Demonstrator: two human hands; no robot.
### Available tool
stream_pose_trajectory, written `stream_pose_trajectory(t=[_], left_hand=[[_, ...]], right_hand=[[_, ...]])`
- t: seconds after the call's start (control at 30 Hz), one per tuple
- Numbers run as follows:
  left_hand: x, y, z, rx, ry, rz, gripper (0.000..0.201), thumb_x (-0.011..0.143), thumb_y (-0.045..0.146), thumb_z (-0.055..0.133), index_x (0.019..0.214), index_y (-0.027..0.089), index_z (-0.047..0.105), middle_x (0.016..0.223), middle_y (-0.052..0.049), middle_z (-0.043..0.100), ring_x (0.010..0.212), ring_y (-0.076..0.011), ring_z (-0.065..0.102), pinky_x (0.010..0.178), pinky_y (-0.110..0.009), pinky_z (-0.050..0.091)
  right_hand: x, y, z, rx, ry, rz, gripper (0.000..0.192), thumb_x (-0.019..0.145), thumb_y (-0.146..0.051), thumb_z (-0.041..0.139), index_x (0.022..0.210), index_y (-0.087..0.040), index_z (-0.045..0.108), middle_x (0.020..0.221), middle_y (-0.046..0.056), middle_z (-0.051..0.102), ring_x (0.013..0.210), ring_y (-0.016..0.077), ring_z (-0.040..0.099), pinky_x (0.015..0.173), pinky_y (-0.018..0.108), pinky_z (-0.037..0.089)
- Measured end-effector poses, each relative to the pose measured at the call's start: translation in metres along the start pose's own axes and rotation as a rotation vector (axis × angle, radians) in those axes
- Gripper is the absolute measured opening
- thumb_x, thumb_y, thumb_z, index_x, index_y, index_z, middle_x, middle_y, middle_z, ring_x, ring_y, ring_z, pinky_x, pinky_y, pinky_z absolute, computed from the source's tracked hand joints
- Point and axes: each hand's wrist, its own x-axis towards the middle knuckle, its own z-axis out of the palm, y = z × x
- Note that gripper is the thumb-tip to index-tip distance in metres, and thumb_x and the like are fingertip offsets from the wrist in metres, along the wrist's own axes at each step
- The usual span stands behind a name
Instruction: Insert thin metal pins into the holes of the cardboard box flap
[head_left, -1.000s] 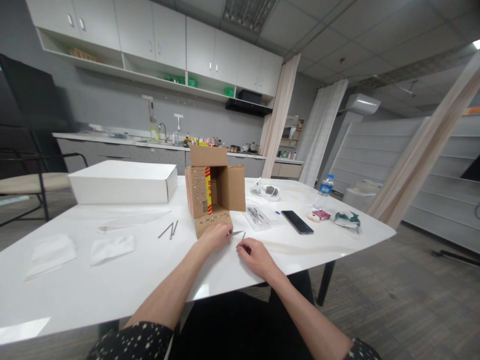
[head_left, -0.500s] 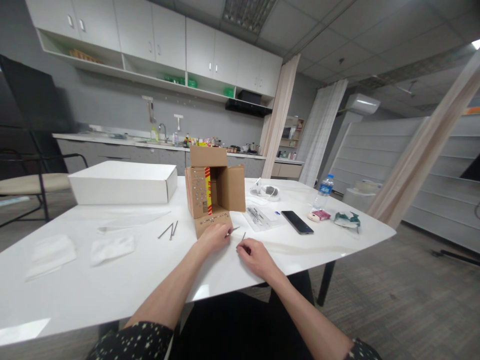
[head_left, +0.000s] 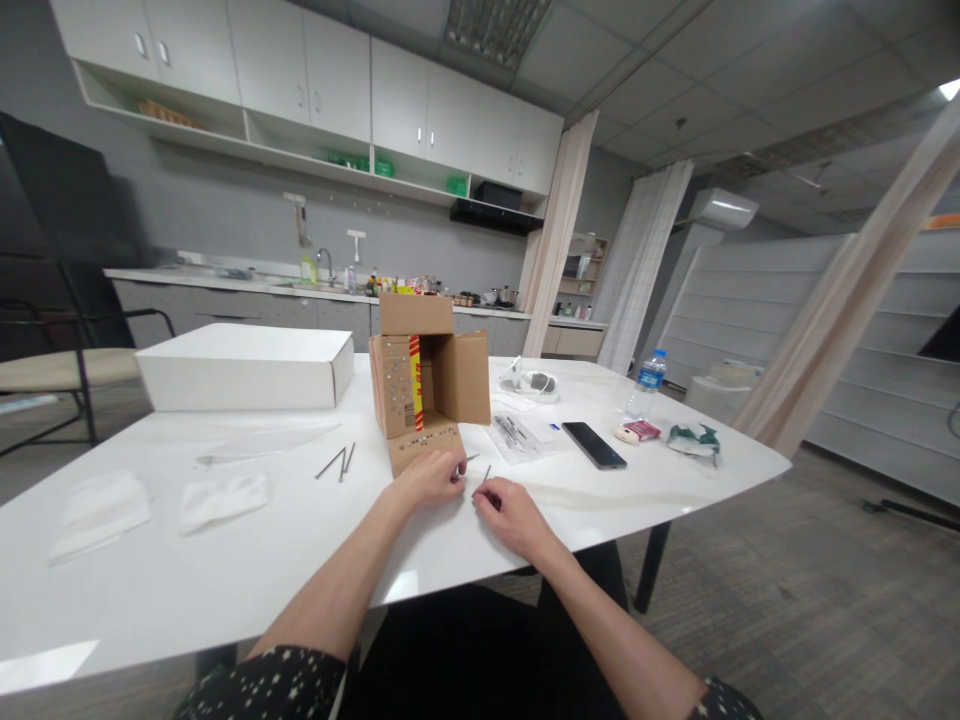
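- Left hand (head_left: 429, 478) rests on the white table (head_left: 247, 560), curled, fingertips pinched on a thin metal pin (head_left: 469, 459) that pokes out to the right. Hand sits just near of the cardboard box's front flap, touching or almost; can't tell which.
- Right hand (head_left: 504, 510) also on the table, near-right of the left one, fingers curled w/ thumb + forefinger closed on a second thin pin (head_left: 486, 473), which angles up and away from the fingertips.
- The 2 hands are close together, fingertips nearly meeting, approx. mid table near the front edge.
- Cardboard box (head_left: 427, 385) stands open just far of the hands, flaps spread; its left flap has a red/yellow strip and rows of small dots, front flap lies flat w/ a row of dots.
- Two more pins (head_left: 339, 462) lie loose on the table, left of the box, well apart from the hands.
- White flat box (head_left: 247, 365) at far left. Two clear plastic bags (head_left: 150, 502) lie near-left.
- Right of the box: clear packet w/ metal bits (head_left: 517, 433), then a dark phone (head_left: 594, 443), water bottle (head_left: 647, 383) further right, white headset-like item (head_left: 534, 380) far of the packet.
- Kitchen counter + wall cabinets at the back; curtains at right.
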Motion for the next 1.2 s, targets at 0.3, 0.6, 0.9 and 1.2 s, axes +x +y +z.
stream_pose_trajectory(t=[0.3,0.6,0.9,1.2], left_hand=[[0.0020,-0.0047,0.0029,-0.025,0.003,0.021,0.014,0.071,0.017,0.054,0.078,0.020,0.065,0.076,-0.003,0.070,0.073,-0.0172,0.063,0.062,-0.025,0.040],[0.0002,-0.0012,-0.0015,-0.047,0.003,-0.005,0.019,0.073,0.018,0.053,0.085,0.021,0.067,0.084,-0.003,0.072,0.077,-0.0182,0.064,0.065,-0.025,0.042],[0.0017,-0.0070,0.0017,-0.029,0.024,0.020,0.017,0.074,0.019,0.053,0.086,0.021,0.064,0.085,-0.003,0.071,0.078,-0.0187,0.063,0.065,-0.026,0.040],[0.0036,-0.0099,-0.0066,0.129,0.107,-0.142,0.011,0.083,0.023,0.049,0.089,0.020,0.058,0.094,-0.006,0.070,0.087,-0.0218,0.064,0.072,-0.030,0.043]], right_hand=[[0.0004,0.0027,0.0018,-0.012,0.002,-0.015,0.016,0.086,-0.016,0.053,0.078,-0.017,0.068,0.076,0.003,0.067,0.069,0.0149,0.057,0.066,0.024,0.040],[-0.0002,0.0037,0.0020,-0.001,0.003,-0.007,0.016,0.086,-0.017,0.053,0.080,-0.018,0.068,0.077,0.003,0.067,0.070,0.0153,0.057,0.066,0.024,0.041],[0.0001,0.0036,0.0018,-0.014,0.006,-0.012,0.016,0.086,-0.016,0.053,0.080,-0.018,0.068,0.077,0.003,0.067,0.070,0.0150,0.057,0.067,0.024,0.041],[0.0003,0.0037,0.0019,-0.004,0.000,-0.009,0.016,0.085,-0.015,0.053,0.080,-0.017,0.068,0.076,0.003,0.067,0.070,0.0148,0.057,0.066,0.023,0.040]])
